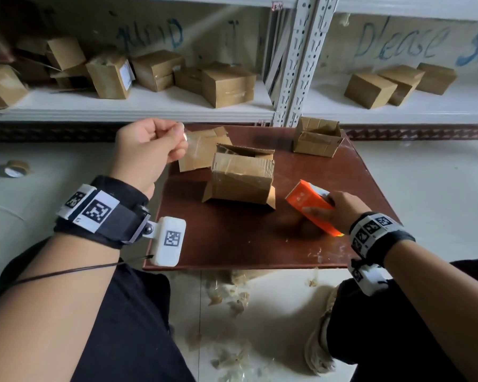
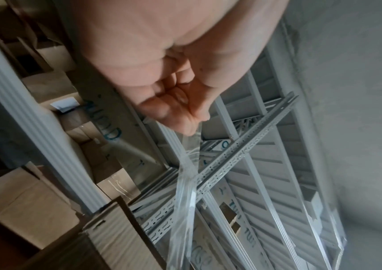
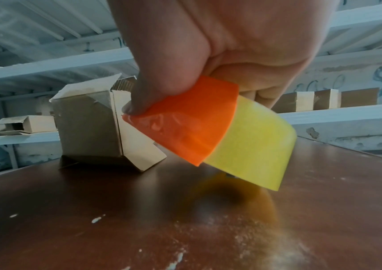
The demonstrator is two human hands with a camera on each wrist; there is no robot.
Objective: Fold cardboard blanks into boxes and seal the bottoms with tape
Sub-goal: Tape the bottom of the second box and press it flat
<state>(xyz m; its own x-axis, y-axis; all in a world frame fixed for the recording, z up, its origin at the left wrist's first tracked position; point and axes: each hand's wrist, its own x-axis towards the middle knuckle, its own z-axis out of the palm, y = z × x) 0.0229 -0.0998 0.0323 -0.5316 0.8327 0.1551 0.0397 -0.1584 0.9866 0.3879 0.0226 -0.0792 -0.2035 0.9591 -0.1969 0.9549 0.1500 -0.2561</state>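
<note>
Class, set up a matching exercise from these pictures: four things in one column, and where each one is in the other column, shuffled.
1. tape dispenser
2. clear tape strip
3. open-topped box
4. spare tape roll

a. on the floor, left of the table
b. far right part of the table
c. pinched by the left hand
d. gripped by the right hand

Pairs: 1-d, 2-c, 3-b, 4-a

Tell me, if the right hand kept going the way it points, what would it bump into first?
Probably the folded box in the middle of the table: the right hand, holding the orange tape dispenser, points toward it, though depth is unclear.
</note>
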